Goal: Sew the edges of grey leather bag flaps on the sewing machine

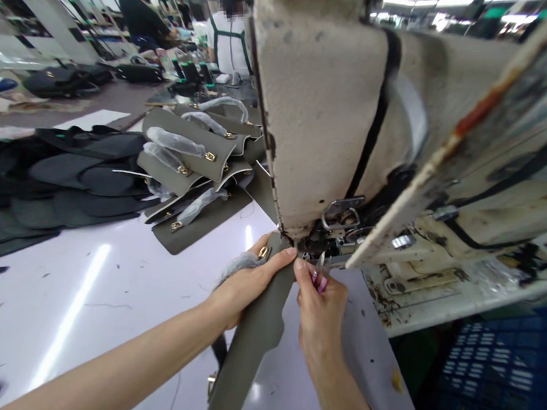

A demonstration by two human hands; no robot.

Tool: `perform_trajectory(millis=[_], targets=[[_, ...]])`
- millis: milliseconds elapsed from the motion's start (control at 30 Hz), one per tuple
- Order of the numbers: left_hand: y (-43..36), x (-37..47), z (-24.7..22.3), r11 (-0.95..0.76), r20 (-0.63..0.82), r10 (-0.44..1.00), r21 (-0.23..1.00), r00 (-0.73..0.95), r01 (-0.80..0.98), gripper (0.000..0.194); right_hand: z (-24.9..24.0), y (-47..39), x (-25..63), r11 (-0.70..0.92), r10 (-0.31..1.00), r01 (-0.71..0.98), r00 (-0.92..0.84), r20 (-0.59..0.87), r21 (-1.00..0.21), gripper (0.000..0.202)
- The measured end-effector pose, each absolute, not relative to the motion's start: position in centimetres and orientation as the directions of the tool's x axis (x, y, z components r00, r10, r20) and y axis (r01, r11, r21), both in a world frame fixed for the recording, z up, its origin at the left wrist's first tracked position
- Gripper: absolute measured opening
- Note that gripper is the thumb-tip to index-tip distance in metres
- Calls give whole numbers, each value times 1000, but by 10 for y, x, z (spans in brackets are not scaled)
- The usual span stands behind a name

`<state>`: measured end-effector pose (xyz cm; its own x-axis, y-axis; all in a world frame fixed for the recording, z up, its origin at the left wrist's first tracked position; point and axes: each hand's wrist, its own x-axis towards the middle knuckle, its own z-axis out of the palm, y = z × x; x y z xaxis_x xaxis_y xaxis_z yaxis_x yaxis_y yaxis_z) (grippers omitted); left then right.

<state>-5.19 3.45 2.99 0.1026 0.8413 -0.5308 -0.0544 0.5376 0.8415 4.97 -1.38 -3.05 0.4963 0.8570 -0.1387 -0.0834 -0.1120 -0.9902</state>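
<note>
My left hand [244,288] grips an olive-grey bag panel [259,337], its thumb lying on top close to the needle area of the sewing machine [323,108]. The plastic-wrapped handle [238,265] with a gold buckle [263,252] lies beside that hand, on the panel's left side. Closed around small pink-handled thread snips [322,278], my right hand [323,317] also has its thumb and finger at the panel's right edge. The snips' blades point up towards the machine. Machine parts hide the panel's far end.
Several similar panels with wrapped handles [195,151] are piled behind the white table [99,323]. Dark cut pieces [79,175] are stacked at left. A blue plastic basket [495,364] stands lower right. Two people [230,42] are in the background.
</note>
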Motion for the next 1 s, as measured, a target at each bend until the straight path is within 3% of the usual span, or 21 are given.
perform_trajectory(millis=[167, 433, 1000], targets=[[10, -36, 10, 585, -586, 809, 795, 48, -161, 48, -31, -16, 70, -113, 911, -12, 399, -108, -994, 50], [-10, -9, 0, 559, -617, 784, 750, -67, -355, 62, -14, -20, 99, -170, 964, -16, 205, -169, -985, 43], [19, 0, -1, 459, -571, 797, 786, -198, -415, 63, -13, -10, 101, -164, 972, -35, 164, -168, -986, 35]])
